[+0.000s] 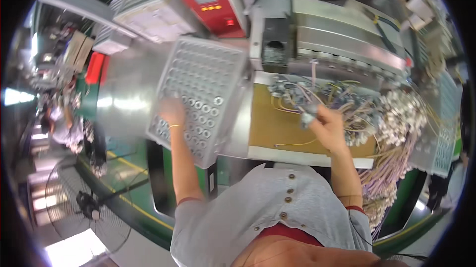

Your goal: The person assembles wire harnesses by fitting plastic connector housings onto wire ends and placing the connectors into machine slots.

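Observation:
My left hand (172,111) is over the left side of a pale plastic tray (232,86); motion smears its fingers, so what they hold is hidden. Rows of round pockets fill the tray, and several small white ring-shaped parts (199,104) sit in those nearer me. Over a brown work mat (263,123), my right hand (330,129) is closed on a small grey connector (308,118) at its fingertips. Just beyond that hand lies a tangled heap of wires with grey ends (297,91). A loose yellow wire (297,143) rests on the mat.
Behind the mat stands a metal machine (347,36). A red-fronted control box (215,6) is behind the tray. White-ended wire bundles (404,118) hang over the right edge. A red bin (94,68) and a floor fan (88,205) are at left.

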Tool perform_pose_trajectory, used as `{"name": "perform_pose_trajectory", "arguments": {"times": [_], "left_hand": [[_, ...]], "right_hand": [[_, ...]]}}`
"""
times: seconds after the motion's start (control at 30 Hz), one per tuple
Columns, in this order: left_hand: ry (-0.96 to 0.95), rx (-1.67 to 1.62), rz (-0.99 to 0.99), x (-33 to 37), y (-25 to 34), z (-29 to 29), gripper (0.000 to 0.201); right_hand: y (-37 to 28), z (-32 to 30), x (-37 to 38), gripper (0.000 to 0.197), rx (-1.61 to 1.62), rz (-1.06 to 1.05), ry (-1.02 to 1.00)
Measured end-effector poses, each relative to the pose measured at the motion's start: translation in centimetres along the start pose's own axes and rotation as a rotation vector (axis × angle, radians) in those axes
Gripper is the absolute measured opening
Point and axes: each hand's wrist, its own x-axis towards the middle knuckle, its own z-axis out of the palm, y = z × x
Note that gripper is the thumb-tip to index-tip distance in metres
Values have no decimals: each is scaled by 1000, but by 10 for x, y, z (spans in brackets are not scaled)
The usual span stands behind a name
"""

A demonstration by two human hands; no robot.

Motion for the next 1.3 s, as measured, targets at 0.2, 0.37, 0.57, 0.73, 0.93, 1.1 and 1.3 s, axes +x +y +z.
{"name": "perform_pose_trajectory", "arguments": {"times": [0.2, 0.37, 0.57, 0.73, 0.93, 1.1, 1.3], "left_hand": [[221, -301, 53, 5, -27, 23, 37], [380, -43, 238, 0, -19, 3, 41], [116, -1362, 280, -52, 25, -49, 31], [-783, -2005, 490, -157, 113, -105, 35], [-865, -2024, 639, -179, 130, -114, 37], [-877, -2061, 709, -182, 131, -119, 35], [-704, -2004, 752, -188, 135, -128, 31]], "right_hand": [[10, 6, 8, 12, -20, -10, -62], [-1, 16, 10, 10, 37, 46, 21], [-1, 23, 16, 4, -175, -94, 50], [-2, 25, 17, 8, -127, -132, 82], [-12, 22, 13, 13, -24, -139, 103], [-22, 16, 11, 14, -13, -161, 86], [-19, 12, 10, 15, -157, -278, 35]]}}
